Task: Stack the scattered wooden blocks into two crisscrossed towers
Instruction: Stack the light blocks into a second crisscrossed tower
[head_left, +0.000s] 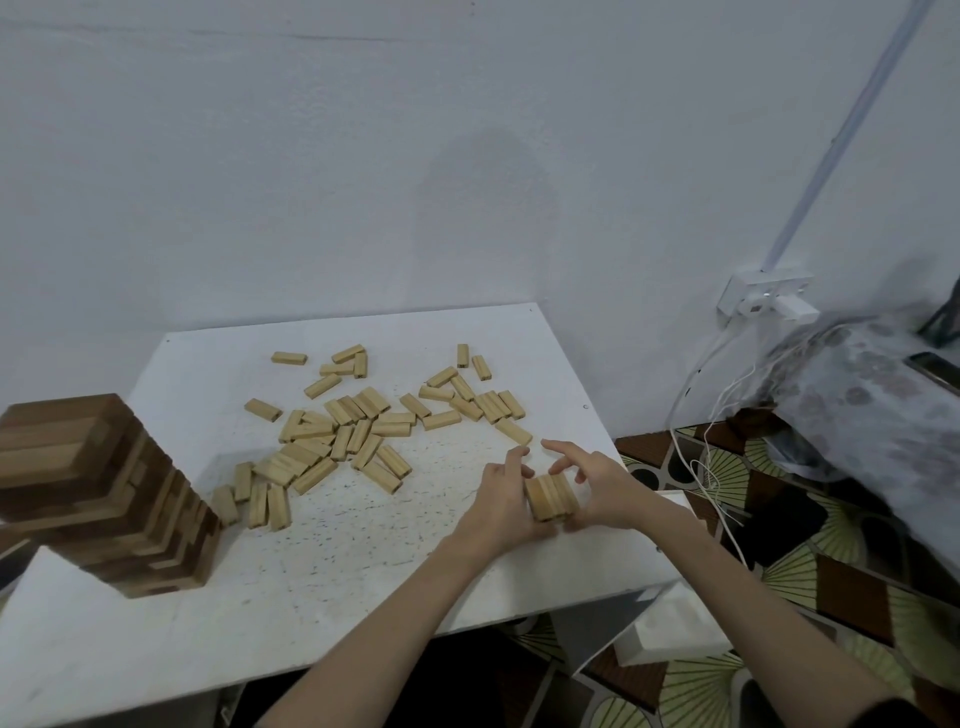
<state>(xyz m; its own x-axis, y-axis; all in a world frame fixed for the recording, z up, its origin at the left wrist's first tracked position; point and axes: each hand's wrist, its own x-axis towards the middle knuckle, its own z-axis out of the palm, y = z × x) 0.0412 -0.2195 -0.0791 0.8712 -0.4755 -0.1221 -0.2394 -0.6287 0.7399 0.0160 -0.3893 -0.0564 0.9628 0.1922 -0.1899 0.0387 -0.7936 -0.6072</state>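
Left hand (501, 499) and right hand (597, 486) grip a short block stack (550, 498) between them on the table (363, 561). No legible writing appears on any block.

A pale wall (363, 156) with a faint stain rises behind a white, speckled desk (322, 582), a wall socket (763, 296) with white cables (701, 415) sits at right under a slanting conduit (841, 135), and the floor (810, 571) shows brown tiles with fan patterns.
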